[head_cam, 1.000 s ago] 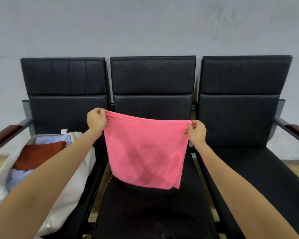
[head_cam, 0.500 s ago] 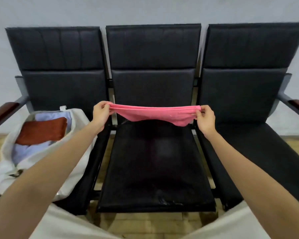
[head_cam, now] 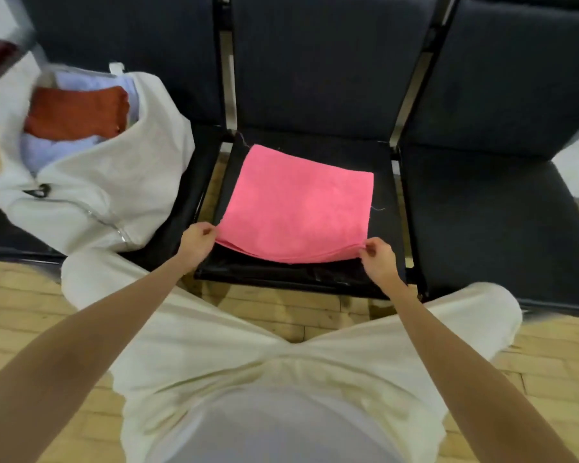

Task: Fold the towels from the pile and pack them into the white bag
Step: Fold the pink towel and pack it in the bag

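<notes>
A: What has each grip got hold of?

B: The left hand (head_cam: 197,242) pinches the near left corner of the pink towel (head_cam: 298,205), fingers curled tight on the cloth. The right hand (head_cam: 378,259) pinches the near right corner the same way, thumb against fingertips.

A: And where is the towel?

B: It lies spread on the middle seat (head_cam: 386,182) of a row of black chairs, its far edge flat, its near edge lifted a little between the two hands. Layered edges show along the near side, so it looks doubled over.

A: The bag?

B: The white bag (head_cam: 114,195) sits open on the left seat, just beside the towel's chair. Inside, a rust-red folded towel (head_cam: 77,113) lies on top of pale blue cloth (head_cam: 51,148).
</notes>
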`<state>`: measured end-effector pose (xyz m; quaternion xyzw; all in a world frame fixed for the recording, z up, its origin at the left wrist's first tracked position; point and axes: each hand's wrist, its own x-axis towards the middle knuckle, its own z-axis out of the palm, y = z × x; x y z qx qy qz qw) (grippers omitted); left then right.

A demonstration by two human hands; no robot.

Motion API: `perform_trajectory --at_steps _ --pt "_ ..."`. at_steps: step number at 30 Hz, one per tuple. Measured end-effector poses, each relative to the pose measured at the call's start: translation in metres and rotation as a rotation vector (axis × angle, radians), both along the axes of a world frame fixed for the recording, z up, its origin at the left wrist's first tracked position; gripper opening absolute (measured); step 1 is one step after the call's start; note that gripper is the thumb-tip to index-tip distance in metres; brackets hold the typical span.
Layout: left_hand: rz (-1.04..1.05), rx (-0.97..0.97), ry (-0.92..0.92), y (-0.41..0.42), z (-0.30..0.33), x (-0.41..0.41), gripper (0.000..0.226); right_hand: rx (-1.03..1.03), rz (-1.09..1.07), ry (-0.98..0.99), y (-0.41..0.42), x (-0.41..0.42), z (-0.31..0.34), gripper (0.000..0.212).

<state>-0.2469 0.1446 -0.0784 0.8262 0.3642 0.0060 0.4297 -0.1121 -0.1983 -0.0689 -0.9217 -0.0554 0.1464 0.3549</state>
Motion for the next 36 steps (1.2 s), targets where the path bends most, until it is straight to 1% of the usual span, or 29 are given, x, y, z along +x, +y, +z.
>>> perform_trajectory --at_steps 4,6,8,9,10,12,14,17,19,20,23,29,31,33,36 --pt "-0.243 0.294 0.121 0.004 0.0 -0.01 0.019 -0.003 0.028 -0.008 -0.003 -0.011 0.0 0.021" --pt "-0.342 0.39 0.278 0.006 -0.001 -0.011 0.021 0.007 0.035 -0.017 -0.005 -0.011 0.001 0.019" --pt "-0.342 0.457 0.446 -0.002 0.002 -0.011 0.027 0.003 0.055 -0.03 -0.007 -0.01 0.001 0.017" --pt "-0.332 0.505 0.471 -0.008 0.004 -0.008 0.028 -0.005 0.071 -0.039 -0.009 -0.009 0.002 0.017" --pt "-0.324 0.554 0.436 -0.014 0.005 -0.005 0.027 -0.016 0.097 -0.051 -0.01 -0.008 0.004 0.018" --pt "-0.364 0.603 0.263 -0.029 0.005 0.005 0.022 -0.028 0.155 -0.088 -0.014 -0.006 0.006 0.018" --pt "-0.517 0.493 0.11 -0.049 0.006 0.02 0.018 -0.021 0.208 -0.122 -0.018 -0.002 0.005 0.018" --pt "-0.773 0.27 0.035 -0.091 0.009 0.047 0.027 0.006 0.265 -0.15 -0.023 0.006 0.004 0.017" --pt "-0.873 0.211 -0.017 -0.12 0.01 0.063 0.035 0.027 0.296 -0.155 -0.025 0.009 0.004 0.017" --pt "-0.891 0.191 -0.031 -0.134 0.009 0.071 0.039 0.034 0.306 -0.156 -0.026 0.011 0.004 0.018" --pt "-0.86 0.141 -0.079 -0.168 0.006 0.089 0.042 0.064 0.299 -0.142 -0.028 0.013 0.001 0.018" --pt "-0.811 0.099 -0.17 -0.198 0.001 0.101 0.025 0.216 0.255 -0.106 -0.036 0.013 0.0 0.014" --pt "-0.813 0.102 -0.195 -0.198 -0.001 0.103 0.018 0.261 0.204 -0.047 -0.038 0.014 -0.002 0.01" --pt "-0.782 0.081 -0.223 -0.196 0.001 0.104 0.016 0.285 0.074 0.065 -0.039 0.02 -0.008 0.015" --pt "-0.733 0.048 -0.224 -0.191 0.008 0.106 0.022 0.345 -0.246 0.319 -0.031 0.041 -0.029 0.03"
